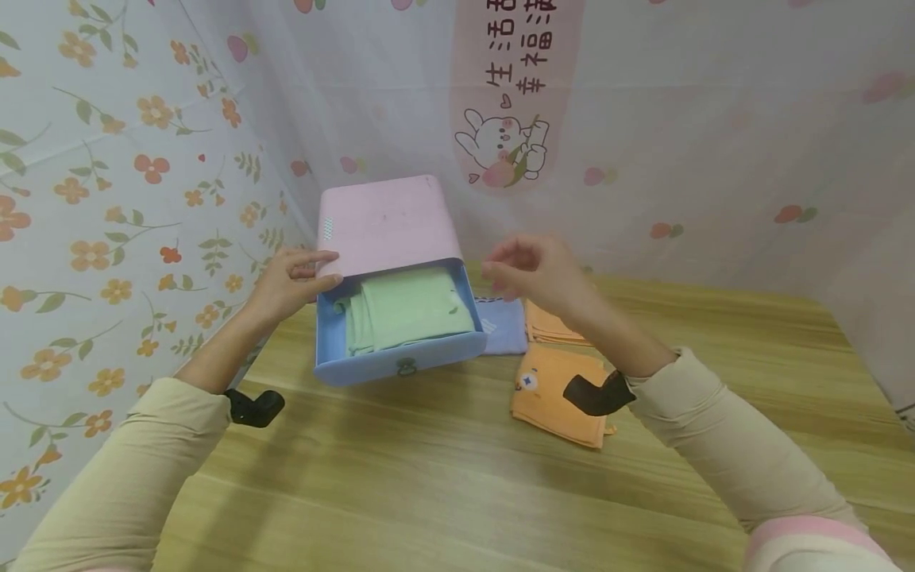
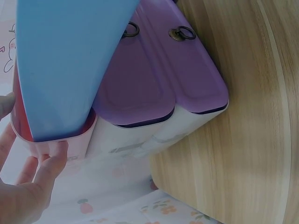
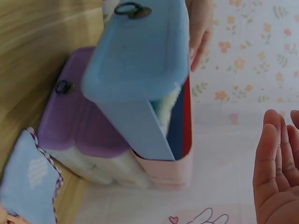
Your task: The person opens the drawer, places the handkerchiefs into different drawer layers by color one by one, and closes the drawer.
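My left hand rests at the left front corner of the pink-topped drawer box, fingers spread over its edge. Below the pink top, a light blue drawer with a ring pull is slid out. Inside it lies a folded pale green cloth. To the right of the box, my right hand hovers in the air with its fingers loosely bent and holds nothing. Seen from the right wrist, its fingers are apart from the drawer.
Two purple drawers with ring pulls sit shut beneath the blue one. A blue cloth and orange cloths lie on the wooden table to the right. Patterned curtains hang behind and at the left.
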`<state>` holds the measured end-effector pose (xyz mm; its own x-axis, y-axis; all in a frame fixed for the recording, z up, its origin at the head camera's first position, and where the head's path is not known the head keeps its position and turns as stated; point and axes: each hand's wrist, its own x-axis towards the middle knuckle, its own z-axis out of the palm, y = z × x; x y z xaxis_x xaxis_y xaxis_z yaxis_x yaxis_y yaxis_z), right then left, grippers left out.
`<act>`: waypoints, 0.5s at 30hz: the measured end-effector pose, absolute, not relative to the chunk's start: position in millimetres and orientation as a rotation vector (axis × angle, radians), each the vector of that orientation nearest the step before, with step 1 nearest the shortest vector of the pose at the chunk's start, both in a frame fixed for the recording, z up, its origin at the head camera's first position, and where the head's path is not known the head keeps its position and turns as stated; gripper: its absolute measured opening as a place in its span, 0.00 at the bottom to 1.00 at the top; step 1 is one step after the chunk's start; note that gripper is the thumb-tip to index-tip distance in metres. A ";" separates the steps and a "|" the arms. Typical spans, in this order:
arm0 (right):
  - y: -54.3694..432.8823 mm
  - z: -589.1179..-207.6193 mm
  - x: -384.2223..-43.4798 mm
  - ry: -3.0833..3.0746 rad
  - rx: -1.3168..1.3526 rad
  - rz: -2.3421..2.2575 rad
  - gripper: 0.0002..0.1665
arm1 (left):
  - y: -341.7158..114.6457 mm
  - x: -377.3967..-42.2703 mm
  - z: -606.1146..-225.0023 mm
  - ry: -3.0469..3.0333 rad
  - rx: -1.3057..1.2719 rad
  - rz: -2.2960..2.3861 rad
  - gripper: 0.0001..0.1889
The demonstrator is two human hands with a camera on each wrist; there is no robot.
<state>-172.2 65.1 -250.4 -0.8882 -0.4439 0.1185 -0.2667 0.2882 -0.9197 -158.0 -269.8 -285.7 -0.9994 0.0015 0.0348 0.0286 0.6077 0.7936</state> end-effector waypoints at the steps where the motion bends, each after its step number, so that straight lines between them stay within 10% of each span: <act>1: 65.6 -254.2 -169.8 2.364 -0.673 -1.677 0.12 | -269.6 -157.9 -285.7 -2.788 -0.027 -1.379 0.26; 15: 52.7 -308.5 -127.7 1.916 -0.739 -1.887 0.10 | -269.6 -157.3 -286.3 -2.785 -0.028 -1.369 0.27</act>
<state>-127.7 52.7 -308.5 -0.8023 -0.5867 0.1100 -0.1189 -0.0235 -0.9926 -157.3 -269.6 -286.3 -0.9991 -0.0005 0.0418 0.0328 0.6108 0.7911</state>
